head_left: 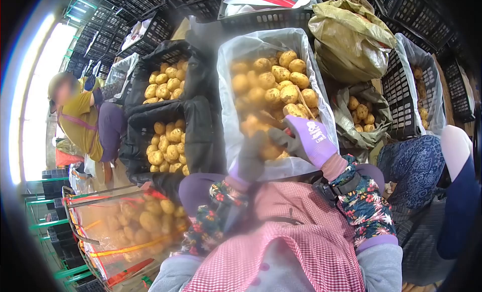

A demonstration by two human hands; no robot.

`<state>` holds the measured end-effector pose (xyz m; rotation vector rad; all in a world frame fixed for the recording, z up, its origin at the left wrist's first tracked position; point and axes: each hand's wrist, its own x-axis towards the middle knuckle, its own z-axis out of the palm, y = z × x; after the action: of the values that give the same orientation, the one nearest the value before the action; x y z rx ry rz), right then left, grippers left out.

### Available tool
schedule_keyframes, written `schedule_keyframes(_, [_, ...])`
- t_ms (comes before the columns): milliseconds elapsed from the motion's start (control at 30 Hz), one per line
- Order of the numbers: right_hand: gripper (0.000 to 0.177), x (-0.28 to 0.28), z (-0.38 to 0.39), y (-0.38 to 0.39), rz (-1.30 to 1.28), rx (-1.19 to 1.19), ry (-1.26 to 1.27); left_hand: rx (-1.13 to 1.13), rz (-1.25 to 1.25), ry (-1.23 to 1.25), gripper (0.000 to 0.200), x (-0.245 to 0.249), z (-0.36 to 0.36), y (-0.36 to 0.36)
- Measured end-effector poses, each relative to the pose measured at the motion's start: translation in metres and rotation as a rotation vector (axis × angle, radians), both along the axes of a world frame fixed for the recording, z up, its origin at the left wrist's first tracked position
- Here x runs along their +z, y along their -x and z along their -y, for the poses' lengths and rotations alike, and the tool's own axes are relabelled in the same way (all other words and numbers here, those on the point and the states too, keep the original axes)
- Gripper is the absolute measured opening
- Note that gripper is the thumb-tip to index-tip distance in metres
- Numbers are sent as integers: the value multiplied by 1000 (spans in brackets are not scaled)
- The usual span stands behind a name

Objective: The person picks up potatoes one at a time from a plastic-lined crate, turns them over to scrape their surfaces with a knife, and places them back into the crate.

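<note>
Both my hands wear purple gloves with dark grey coated fingers, over the near end of a black crate lined with clear plastic (pixel 227 91) and holding many potatoes (pixel 288 94). My left hand (pixel 251 159), partly blurred, has its fingers curled against a potato (pixel 271 150). On the other side of that potato, my right hand (pixel 304 141) is closed, fingertips pointing left. A small red bit shows by its fingers; what it grips is hidden. A thin brown stick-like piece (pixel 305 102) lies across the potatoes just beyond my right hand.
Two crates with black liners (pixel 201 126) hold potatoes at left. A mesh-sided bag of potatoes (pixel 145 227) stands at lower left. To the right are a tied sack (pixel 351 41) and an opened sack (pixel 346 104). One person (pixel 83 121) sits left; another person's patterned leg (pixel 411 164) is right.
</note>
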<state>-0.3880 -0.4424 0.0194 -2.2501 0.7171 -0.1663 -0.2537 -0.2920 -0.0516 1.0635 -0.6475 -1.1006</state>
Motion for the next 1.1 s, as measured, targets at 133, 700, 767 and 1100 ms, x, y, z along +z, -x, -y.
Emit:
schedule_keyframes(133, [30,-5,15,-5,252,-308,-969,294,558,-68,55,36,18,8])
schedule_keyframes(700, [46,-17,20,-8,303,-78,-611,122,-378,82,35,46,25,5])
schedule_keyframes(767, [52,-17,18,-4,235,-84,-153,71,-308,209,35,42,20,5])
schedule_keyframes(1100, [50,-1,12,-5,236,-48,-95,61,147,97,51,37,15,-1])
